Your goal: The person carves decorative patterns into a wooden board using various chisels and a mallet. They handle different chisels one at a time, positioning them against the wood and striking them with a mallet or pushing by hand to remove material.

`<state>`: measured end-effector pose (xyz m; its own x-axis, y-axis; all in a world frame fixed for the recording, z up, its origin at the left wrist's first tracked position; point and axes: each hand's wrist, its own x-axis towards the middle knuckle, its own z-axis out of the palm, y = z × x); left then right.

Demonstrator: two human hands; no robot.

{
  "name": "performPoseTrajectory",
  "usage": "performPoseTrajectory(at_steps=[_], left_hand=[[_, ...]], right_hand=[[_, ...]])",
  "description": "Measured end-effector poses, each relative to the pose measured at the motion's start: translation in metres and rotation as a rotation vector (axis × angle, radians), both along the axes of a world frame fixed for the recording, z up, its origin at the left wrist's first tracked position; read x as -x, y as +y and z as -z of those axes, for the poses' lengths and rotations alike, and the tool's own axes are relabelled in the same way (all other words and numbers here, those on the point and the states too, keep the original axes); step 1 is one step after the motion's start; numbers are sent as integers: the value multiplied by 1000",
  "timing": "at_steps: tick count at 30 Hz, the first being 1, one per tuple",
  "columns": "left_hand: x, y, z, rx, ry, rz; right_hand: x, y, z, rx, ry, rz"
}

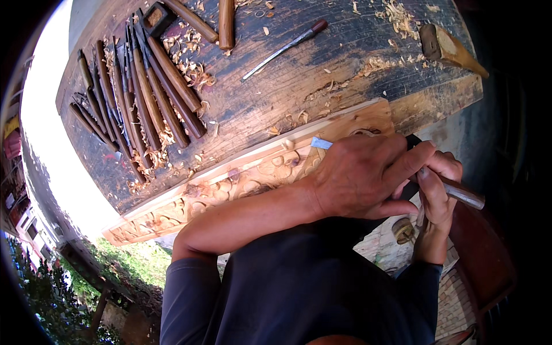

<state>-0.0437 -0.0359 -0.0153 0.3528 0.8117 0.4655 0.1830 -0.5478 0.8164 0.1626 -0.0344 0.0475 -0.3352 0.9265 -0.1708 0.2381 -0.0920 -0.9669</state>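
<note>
A long pale wooden board (pixel 224 183) with carved relief lies along the near edge of the workbench. My left hand (pixel 359 175) rests over its right part, fingers bent round toward my right hand (pixel 440 187). A carving chisel's wooden handle (pixel 464 194) sticks out to the right from my right hand's closed fingers. The left fingers close about the tool's forward part; its blade is hidden under the hand. Just beyond the left knuckles shows a small light-blue flat piece (pixel 321 143), whose kind I cannot make out.
Several wooden-handled carving tools (pixel 146 98) lie in a row at the left of the workbench (pixel 247 109). One slim chisel (pixel 284 50) lies apart, farther back. A wooden mallet (pixel 451 49) sits at the far right. Curled shavings (pixel 397 17) are scattered about.
</note>
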Motion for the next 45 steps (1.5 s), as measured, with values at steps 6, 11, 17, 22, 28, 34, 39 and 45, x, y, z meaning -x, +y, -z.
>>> performPoseTrajectory(at_steps=[6,11,17,22,28,34,39,45], left_hand=[[-2,-1,0,5,-9,-43],[-2,-3,2,6,-15,-95],[0,-3,-1,-66,9,-161],[0,2,2,-86,-95,-38],[-2,1,0,-67,-94,-4],[-3,1,2,-70,-72,-51],[-3,0,1,-30,-10,-43],[-4,0,1,-42,-37,-80]], right_hand=[[-4,2,2,-31,-31,-29],[0,8,0,-43,-28,-83],[6,7,4,-144,-62,-94],[5,-2,-14,-171,-185,-41],[4,-11,-15,-86,-197,44],[2,-2,-12,-135,-172,16],[3,-1,-5,-46,-131,24],[2,3,-2,-75,-132,-2]])
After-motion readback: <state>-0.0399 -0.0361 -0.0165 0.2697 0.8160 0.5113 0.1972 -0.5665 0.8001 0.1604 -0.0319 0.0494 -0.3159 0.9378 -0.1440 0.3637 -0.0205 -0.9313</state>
